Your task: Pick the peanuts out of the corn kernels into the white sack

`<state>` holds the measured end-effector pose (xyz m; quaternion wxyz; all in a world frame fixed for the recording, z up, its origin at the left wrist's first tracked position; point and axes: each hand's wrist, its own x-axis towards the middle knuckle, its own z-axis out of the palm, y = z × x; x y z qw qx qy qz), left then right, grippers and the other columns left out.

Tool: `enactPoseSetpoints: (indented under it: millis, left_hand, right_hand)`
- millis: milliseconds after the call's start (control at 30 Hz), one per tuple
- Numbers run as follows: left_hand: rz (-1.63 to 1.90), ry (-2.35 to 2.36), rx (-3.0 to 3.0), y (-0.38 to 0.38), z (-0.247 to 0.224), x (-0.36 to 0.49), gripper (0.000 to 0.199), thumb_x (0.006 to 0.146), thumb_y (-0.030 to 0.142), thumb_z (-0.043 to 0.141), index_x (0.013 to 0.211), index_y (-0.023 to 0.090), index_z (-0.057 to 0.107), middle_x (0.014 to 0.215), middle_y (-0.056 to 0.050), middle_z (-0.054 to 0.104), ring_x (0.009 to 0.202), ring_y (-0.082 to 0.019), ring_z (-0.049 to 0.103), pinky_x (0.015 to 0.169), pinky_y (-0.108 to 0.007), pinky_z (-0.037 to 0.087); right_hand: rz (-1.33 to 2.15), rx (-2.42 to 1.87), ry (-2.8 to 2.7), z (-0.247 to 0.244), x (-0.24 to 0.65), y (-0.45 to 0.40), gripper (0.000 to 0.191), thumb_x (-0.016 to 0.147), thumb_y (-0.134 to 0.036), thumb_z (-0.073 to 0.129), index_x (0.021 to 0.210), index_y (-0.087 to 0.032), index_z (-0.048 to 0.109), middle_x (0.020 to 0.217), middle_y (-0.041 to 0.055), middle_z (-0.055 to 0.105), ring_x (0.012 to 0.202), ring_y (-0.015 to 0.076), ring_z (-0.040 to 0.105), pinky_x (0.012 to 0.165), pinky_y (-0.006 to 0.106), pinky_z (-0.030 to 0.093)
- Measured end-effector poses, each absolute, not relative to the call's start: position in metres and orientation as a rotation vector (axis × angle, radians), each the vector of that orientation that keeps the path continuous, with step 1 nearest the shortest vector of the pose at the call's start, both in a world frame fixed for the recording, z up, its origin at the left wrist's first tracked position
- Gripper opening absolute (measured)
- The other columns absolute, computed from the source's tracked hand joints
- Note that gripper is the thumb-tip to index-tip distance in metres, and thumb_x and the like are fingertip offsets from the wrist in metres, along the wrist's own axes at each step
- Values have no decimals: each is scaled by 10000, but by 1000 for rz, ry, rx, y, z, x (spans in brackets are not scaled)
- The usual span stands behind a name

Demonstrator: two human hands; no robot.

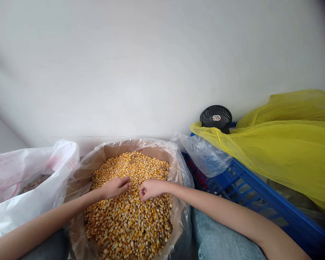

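Note:
Yellow and whitish corn kernels [130,224] fill a box lined with a clear plastic bag [185,173]. Over the middle of the corn is my left hand [116,187], its fingers curled together and pointing right. Facing it across a small gap, my right hand [153,189] is closed in a loose fist. Whatever either hand may hold is hidden by the fingers. Both hands are close to the corn surface; whether they touch it I cannot tell. Some brownish, duller pieces lie among the kernels, mostly towards the right side.
At the left stands an open white woven sack [51,184] with brownish contents. A blue plastic crate [249,177] is on the right, with yellow netting [287,144] draped over it. A small black fan [216,117] sits at its far corner. Behind everything rises a white wall [138,72].

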<state>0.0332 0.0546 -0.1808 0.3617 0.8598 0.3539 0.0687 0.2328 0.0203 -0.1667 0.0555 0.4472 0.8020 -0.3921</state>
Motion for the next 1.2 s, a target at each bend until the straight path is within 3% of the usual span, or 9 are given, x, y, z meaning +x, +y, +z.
enactPoseSetpoints:
  millis: [167, 300, 400, 467, 600, 700, 767, 900, 1200]
  left_hand:
    - [299, 888, 1179, 67, -173, 29, 345, 782, 481, 302, 595, 193, 256, 479, 83, 154, 361, -46, 95, 339, -182, 76]
    - [259, 770, 1129, 59, -163, 31, 276, 758, 441, 433, 752, 165, 445, 511, 84, 290, 333, -18, 103, 330, -192, 50]
    - [95, 679, 1399, 40, -152, 41, 324, 772, 419, 434, 978, 180, 502, 553, 69, 365, 349, -21, 196, 344, -189, 114]
    - [-32, 571, 1753, 24, -147, 49, 299, 789, 410, 410, 932, 187, 550, 563, 46, 444, 404, -39, 315, 385, -186, 206]
    - [-216, 100, 2723, -8, -158, 60, 225, 763, 375, 460, 799, 193, 588, 659, -22, 617, 526, -120, 511, 433, -238, 273]
    - [-372, -183, 3113, -22, -180, 60, 188, 733, 361, 501, 782, 195, 576, 583, -21, 615, 447, -150, 516, 373, -279, 228]
    - [-427, -248, 3168, -24, -192, 59, 148, 722, 325, 522, 787, 200, 567, 556, -12, 608, 432, -150, 518, 356, -286, 236]
    - [-377, -188, 3217, -18, -203, 57, 79, 722, 245, 518, 768, 194, 558, 512, -19, 593, 423, -154, 523, 339, -278, 248]
    - [-134, -158, 3238, -8, -213, 52, 80, 747, 269, 494, 747, 207, 543, 441, -3, 542, 394, -165, 492, 357, -284, 264]
  right_hand:
    - [-2750, 1195, 1640, -173, 243, 34, 109, 634, -275, 416, 661, -171, 436, 572, -42, 440, 424, 58, 368, 368, 171, 231]
    - [-3027, 1171, 1357, -180, 243, 42, 243, 691, -361, 379, 567, -159, 329, 592, -25, 450, 424, 58, 389, 346, 161, 188]
    - [-2708, 1508, 1607, -187, 236, 42, 393, 707, -474, 438, 525, -159, 288, 522, -44, 404, 364, 35, 307, 336, 164, 157]
    - [-2327, 1585, 1951, -189, 229, 39, 388, 687, -494, 488, 542, -153, 373, 498, -52, 398, 365, 35, 300, 351, 175, 205]
    - [-1324, 1338, 2625, -185, 211, 29, 302, 676, -464, 527, 701, -164, 557, 598, -21, 530, 519, 84, 464, 477, 199, 325]
    - [-560, 1051, 2785, -178, 199, 22, 286, 685, -436, 516, 837, -200, 575, 699, 16, 605, 619, 152, 541, 529, 245, 362]
    - [-291, 883, 2774, -175, 194, 19, 310, 689, -422, 508, 890, -192, 561, 707, 43, 622, 630, 184, 564, 518, 265, 372]
    - [-172, 741, 2754, -179, 192, 18, 310, 662, -342, 545, 936, -197, 540, 729, 50, 636, 642, 188, 582, 496, 254, 371]
    - [-301, 721, 2712, -177, 199, 17, 295, 664, -328, 541, 930, -200, 529, 758, 47, 640, 631, 180, 577, 476, 250, 361]
